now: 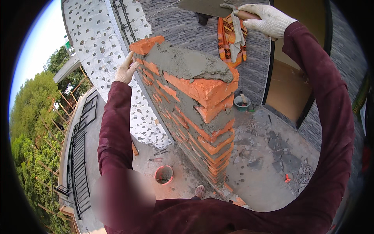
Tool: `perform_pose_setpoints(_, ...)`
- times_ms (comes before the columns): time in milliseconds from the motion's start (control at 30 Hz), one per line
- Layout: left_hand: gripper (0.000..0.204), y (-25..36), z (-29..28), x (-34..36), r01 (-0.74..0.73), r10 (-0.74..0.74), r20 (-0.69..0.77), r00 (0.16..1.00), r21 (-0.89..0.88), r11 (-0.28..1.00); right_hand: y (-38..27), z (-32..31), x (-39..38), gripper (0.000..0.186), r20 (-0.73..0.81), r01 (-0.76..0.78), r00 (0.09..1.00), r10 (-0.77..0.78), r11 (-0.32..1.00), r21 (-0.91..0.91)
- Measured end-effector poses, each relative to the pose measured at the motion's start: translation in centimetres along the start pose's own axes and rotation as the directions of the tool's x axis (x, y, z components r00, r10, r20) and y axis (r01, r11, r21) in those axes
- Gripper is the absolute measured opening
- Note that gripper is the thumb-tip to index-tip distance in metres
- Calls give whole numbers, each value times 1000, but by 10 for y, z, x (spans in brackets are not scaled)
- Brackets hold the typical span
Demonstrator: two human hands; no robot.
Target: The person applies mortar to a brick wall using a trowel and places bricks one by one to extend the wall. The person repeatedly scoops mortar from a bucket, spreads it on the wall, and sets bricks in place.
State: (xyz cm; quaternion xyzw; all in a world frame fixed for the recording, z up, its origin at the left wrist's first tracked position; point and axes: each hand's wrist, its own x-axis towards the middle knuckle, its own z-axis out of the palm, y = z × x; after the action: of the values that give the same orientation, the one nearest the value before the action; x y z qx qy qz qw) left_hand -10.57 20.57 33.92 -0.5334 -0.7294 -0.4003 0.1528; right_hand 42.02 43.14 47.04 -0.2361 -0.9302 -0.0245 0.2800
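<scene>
A narrow wall of orange bricks [202, 87] rises in front of me, with grey mortar [187, 60] spread thickly along its top. At the far left end of that course sits a single brick [147, 44]. My left hand [126, 70], in a pale knitted glove, is at the wall's left edge near this brick, its fingers outstretched and holding nothing. Up at the top right, my gloved right hand [269, 19] is closed around the wooden handle of a trowel [206, 7]. The trowel's grey blade points left beyond the wall, partly cut off by the upper rim.
An orange-rimmed bucket [164, 174] stands on the floor left of the wall. Right of it lie broken grey tiles [282, 156] and a round tub [242, 102]. Orange patterned cloth [232, 39] hangs behind. A doorway [292, 70] opens at right; black railing [80, 152] runs left.
</scene>
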Motion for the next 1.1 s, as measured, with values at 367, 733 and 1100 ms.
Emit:
perform_pose_setpoints(367,70,-5,43,48,-392,411,-297,862,125,911,-127,61,229,57,91,399,915,-392,854,-333)
perform_pose_setpoints(733,93,14,45,47,-344,288,-348,892,-110,933,-159,103,237,54,91,313,949,-301,935,-165)
perform_pose_setpoints(1100,87,15,48,51,-387,305,-380,873,-160,908,-171,108,233,51,179,206,968,-178,966,-156)
